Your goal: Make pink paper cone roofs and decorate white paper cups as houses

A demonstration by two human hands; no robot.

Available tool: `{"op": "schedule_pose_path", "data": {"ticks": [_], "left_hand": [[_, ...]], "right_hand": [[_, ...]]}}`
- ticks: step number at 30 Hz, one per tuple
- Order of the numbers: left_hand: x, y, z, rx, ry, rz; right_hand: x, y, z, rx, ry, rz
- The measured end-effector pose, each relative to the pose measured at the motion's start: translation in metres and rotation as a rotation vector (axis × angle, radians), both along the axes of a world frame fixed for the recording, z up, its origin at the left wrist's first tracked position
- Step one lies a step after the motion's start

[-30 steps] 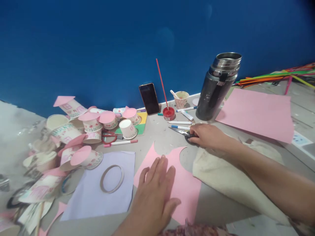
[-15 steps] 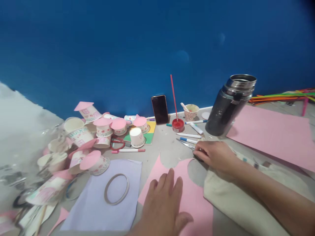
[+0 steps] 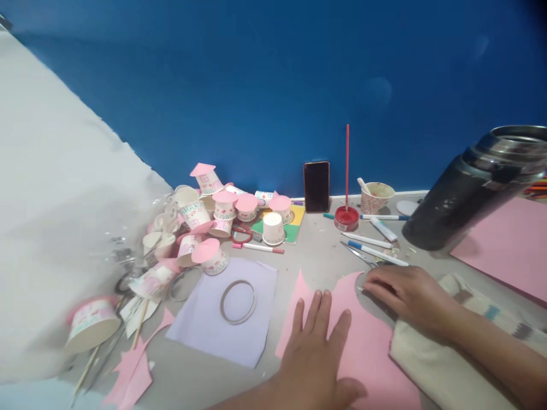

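My left hand [image 3: 314, 347] lies open with spread fingers, flat on a pink paper sheet [image 3: 376, 364] with curved cut-outs along its far edge. My right hand [image 3: 410, 293] rests closed at the sheet's upper right, fingers curled together. A small whitish bit shows by its fingertips, too unclear to name. Just beyond those fingers lie scissors [image 3: 356, 253], blades pointing away to the left, their handles partly hidden by the hand. A blue-capped marker [image 3: 378, 253] and a white pen [image 3: 366, 240] are beside them. A lilac sheet [image 3: 200, 324] bears a ring [image 3: 223, 310] left of my left hand.
Decorated paper cups [image 3: 224, 206] with pink tops crowd the left. A phone [image 3: 317, 187] leans on the blue wall near a red pot [image 3: 346, 218] holding an upright red stick. A dark flask [image 3: 461, 193] and cloth [image 3: 431, 347] stand and lie at right.
The view has swung left, so things sit further right in the picture. My right hand's fingertips have drawn back slightly from the scissors. My left hand stays spread on the pink sheet.
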State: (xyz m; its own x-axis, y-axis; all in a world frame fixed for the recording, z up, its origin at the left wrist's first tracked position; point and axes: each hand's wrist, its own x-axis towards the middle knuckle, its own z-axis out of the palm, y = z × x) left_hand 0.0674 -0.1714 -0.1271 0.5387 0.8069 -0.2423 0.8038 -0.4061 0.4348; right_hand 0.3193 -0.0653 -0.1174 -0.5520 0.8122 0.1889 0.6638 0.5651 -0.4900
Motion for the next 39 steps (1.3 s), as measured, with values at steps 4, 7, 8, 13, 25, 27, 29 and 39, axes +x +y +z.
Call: {"op": "schedule_pose_path", "data": {"ticks": [4,7,8,13,25,27,29,39], "left_hand": [[-0.013,0.002,0.035,-0.025,0.029,-0.083],[-0.024,0.006,0.046,0.008,0.019,-0.209],[-0.025,0.007,0.045,0.01,0.02,-0.237],[-0.016,0.009,0.027,-0.069,0.117,-0.225],[0.008,0.002,0.004,0.191,0.02,-0.048],[0.002,0.006,0.002,0.325,-0.006,-0.11],[-0.007,0.012,0.002,0.444,0.006,-0.184],[-0.026,0.026,-0.038,0.844,0.097,-0.389]], "right_hand": [[-0.001,-0.002,-0.001,0.053,0.005,0.028],[-0.004,-0.006,0.0,0.099,-0.047,0.047],[-0.006,-0.009,0.002,0.12,-0.084,0.063],[-0.035,-0.031,0.028,0.118,-0.214,0.202],[-0.098,-0.048,0.018,-0.007,-0.057,0.206],[-0.096,-0.051,0.009,0.003,0.037,0.166],[-0.091,-0.05,0.002,-0.002,0.143,0.12],[-0.083,-0.033,-0.004,-0.212,0.17,0.104]]}}
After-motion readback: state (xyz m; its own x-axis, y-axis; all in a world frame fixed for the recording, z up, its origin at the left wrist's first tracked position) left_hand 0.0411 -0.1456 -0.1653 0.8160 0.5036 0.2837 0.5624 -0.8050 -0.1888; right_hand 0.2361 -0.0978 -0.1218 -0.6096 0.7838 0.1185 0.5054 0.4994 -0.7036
